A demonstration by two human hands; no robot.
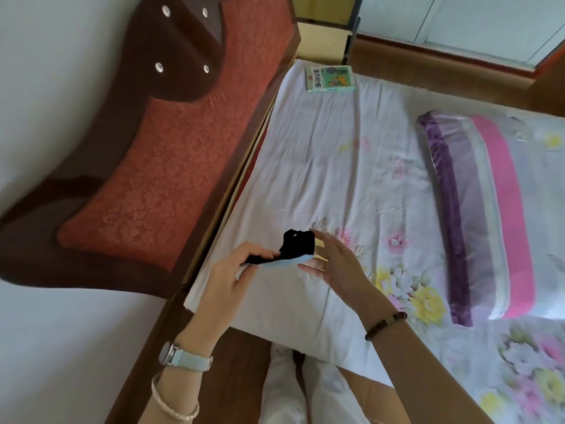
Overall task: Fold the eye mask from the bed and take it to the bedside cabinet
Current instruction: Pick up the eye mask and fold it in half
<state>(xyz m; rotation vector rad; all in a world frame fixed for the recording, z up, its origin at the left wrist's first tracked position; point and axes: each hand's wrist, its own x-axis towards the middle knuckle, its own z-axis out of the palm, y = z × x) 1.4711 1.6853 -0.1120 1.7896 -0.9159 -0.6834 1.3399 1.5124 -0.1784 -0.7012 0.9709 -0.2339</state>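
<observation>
Bed (351,166) fills the frame, headboard (171,142) on your left, floral sheet flat with bare room to work. Folded quilt (483,215) sits well right of your hands, so it doesn't crowd the fold. Cabinet (321,38) stands past the far corner of the bed; only its pale front shows, so I can't tell what's in or on it. Boxed item (330,78) lies on the sheet near that corner; contents unreadable. Mask (293,249) is off the bed, held just above the sheet between both hands, black side up, blue lining under. Your left hand (226,276) has its grip clamped on the near end as anchor. Your right hand (333,264) has its fingers apart, cupping the far end, likely to turn it over. Fold looks partly done; carry not started.
</observation>
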